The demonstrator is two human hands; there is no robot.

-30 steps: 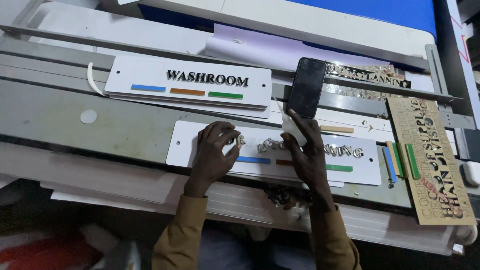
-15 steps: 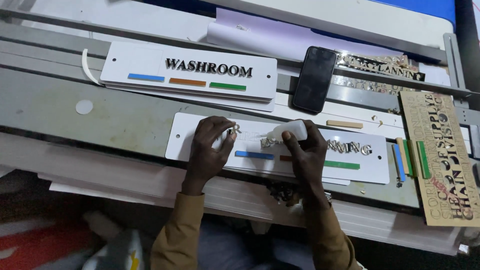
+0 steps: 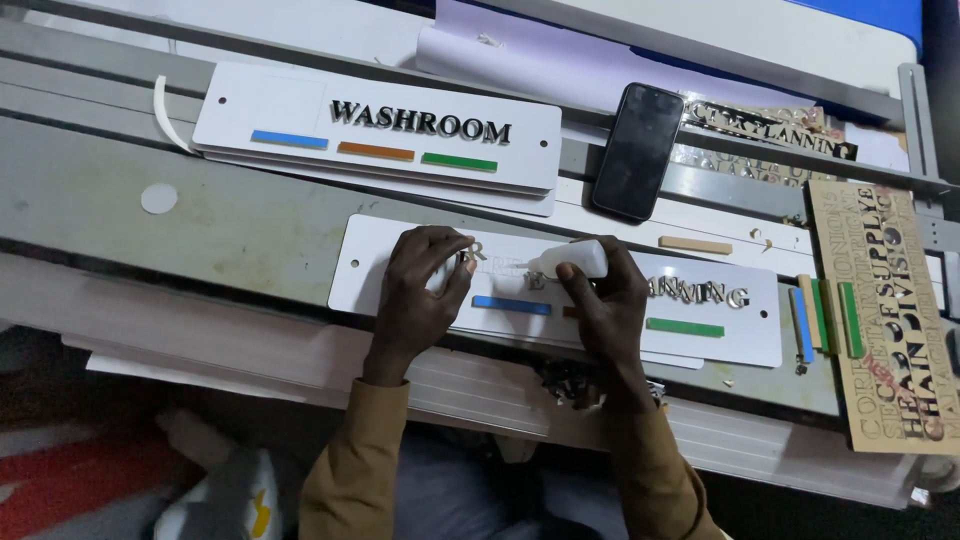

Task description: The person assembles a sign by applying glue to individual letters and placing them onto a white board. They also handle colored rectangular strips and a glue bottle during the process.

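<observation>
- While the left hand point(image 3: 420, 290) pinches a small cut-out letter point(image 3: 470, 250) against the white sign plate point(image 3: 365, 275) at lower centre, it has barely shifted from a second ago.
- Beside it, the right hand point(image 3: 610, 305), which was up by the phone point(image 3: 637, 150) then, has come down and now grips the small glue bottle point(image 3: 575, 262), nozzle pointing left toward the letter.
- Farther up, at upper centre, the finished sign point(image 3: 280, 105) with coloured strips lies untouched.

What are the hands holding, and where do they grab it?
Right hand grips a small white glue bottle around its body. Left hand pinches a small letter piece at its edge.
</observation>
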